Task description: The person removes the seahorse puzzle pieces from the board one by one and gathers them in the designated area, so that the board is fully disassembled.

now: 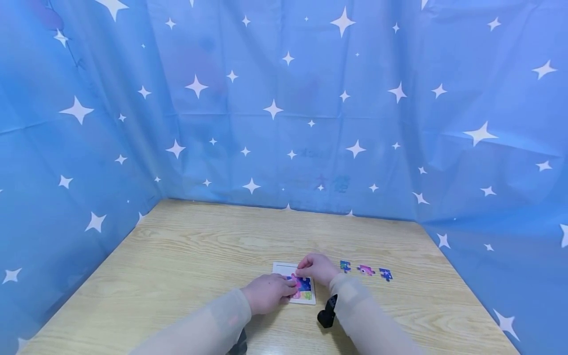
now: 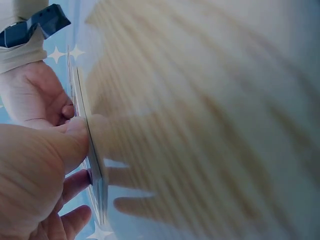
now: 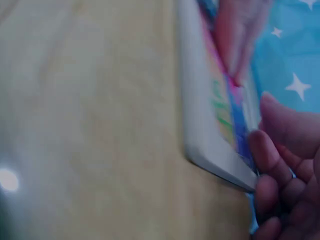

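Observation:
A small white-framed jigsaw puzzle (image 1: 308, 295) lies on the table, partly filled with pink, dark blue and yellow-green pieces. My left hand (image 1: 267, 293) holds it at the left side. In the left wrist view, the thumb of that left hand (image 2: 40, 165) lies against the board's edge, with the other fingers beyond it. Over the puzzle's upper right is my right hand (image 1: 318, 268), its fingertips by the pieces. In the right wrist view, thumb and forefinger of the right hand (image 3: 287, 155) stand apart beside the frame, and no piece shows between them.
Three loose puzzle pieces lie right of the board: a blue-green one (image 1: 345, 266), a pink one (image 1: 366, 270) and a dark blue one (image 1: 385, 274). The wooden table (image 1: 199, 236) is enclosed by a blue star-patterned curtain (image 1: 266, 133).

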Demonstrator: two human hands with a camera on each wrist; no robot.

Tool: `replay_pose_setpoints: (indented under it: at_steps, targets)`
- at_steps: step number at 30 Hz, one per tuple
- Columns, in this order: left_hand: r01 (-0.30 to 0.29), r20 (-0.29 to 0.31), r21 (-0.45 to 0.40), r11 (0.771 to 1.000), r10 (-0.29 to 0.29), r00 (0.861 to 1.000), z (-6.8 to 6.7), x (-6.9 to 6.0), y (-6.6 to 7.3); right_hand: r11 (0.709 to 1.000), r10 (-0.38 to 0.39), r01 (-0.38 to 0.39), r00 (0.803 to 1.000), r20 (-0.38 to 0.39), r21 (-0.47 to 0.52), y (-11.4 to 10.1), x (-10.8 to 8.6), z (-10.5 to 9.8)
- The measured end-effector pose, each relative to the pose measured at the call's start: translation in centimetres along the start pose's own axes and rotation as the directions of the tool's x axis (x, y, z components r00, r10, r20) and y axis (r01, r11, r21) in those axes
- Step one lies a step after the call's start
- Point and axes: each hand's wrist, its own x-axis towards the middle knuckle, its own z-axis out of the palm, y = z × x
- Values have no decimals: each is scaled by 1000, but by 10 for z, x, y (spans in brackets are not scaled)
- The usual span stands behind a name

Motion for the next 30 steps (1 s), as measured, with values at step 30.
replay_pose_setpoints:
  at_steps: [30]
  targets:
    - [-35, 59, -108, 994, 42, 997, -11, -36, -11, 998, 45, -46, 999, -13, -43, -2, 0, 10]
